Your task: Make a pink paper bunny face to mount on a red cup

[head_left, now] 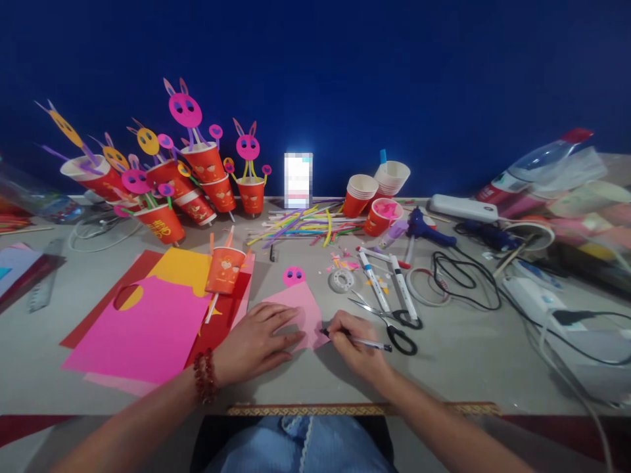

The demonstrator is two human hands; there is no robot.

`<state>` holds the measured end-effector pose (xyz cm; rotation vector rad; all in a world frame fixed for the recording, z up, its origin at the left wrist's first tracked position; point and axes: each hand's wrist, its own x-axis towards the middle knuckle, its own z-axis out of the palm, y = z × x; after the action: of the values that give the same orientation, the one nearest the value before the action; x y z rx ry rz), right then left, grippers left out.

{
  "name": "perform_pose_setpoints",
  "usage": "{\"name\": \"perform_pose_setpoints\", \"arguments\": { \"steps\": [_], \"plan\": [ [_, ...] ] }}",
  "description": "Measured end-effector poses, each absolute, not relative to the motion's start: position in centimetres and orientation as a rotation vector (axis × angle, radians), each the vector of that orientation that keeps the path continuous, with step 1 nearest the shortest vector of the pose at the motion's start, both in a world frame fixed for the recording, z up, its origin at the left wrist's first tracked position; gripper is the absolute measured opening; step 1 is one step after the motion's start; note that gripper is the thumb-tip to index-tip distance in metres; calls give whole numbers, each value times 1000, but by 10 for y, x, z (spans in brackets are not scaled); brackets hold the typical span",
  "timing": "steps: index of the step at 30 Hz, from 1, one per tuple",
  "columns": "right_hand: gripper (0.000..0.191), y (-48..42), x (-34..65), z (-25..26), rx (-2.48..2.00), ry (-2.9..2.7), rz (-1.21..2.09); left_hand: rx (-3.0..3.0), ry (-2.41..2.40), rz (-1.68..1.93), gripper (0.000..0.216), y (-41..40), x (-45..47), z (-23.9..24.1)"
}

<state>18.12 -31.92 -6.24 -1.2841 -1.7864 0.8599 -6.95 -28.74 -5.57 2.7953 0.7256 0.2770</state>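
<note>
A light pink sheet of paper (306,309) lies on the table in front of me. My left hand (263,336) rests flat across its left part, fingers spread. In my right hand (355,338) a pen (372,343) is gripped, its tip down at the sheet's right edge. Just beyond the sheet is a small magenta disc with two eyes (294,276). Black-handled scissors (394,326) lie half open to the right of my right hand. Left of my left hand stands a red paper cup (225,269) with straws in it.
Magenta paper (148,328) with a round cut-out lies over other coloured sheets at left. Decorated cups (202,164) stand behind. Twisted sticks (300,223), a tape roll (342,280), markers (374,282), stacked cups (361,195), a glue gun (428,228) and cables (463,279) spread toward the right.
</note>
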Motion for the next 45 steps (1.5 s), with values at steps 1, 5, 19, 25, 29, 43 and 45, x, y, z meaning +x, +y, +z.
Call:
{"name": "perform_pose_setpoints", "arguments": {
  "steps": [1, 5, 19, 25, 29, 43, 45],
  "plan": [
    [14, -319, 181, -63, -1292, -1799, 859, 2795, 726, 268, 36, -287, -69, -56],
    [14, -319, 181, -62, -1313, -1818, 856, 2791, 727, 243, 36, -288, -70, -56],
    [15, -320, 180, -63, -1313, -1792, 827, 2787, 734, 281, 37, -288, -70, -55],
    [15, -319, 180, -62, -1318, -1801, 846, 2784, 728, 275, 37, -288, -69, -56],
    [14, -319, 180, -62, -1321, -1793, 854, 2782, 731, 267, 36, -288, -70, -55],
    [15, -319, 180, -61, -1315, -1794, 855, 2780, 728, 277, 36, -288, -69, -54],
    [16, -319, 180, -61, -1317, -1791, 851, 2777, 728, 277, 36, -288, -69, -54]
  ]
}}
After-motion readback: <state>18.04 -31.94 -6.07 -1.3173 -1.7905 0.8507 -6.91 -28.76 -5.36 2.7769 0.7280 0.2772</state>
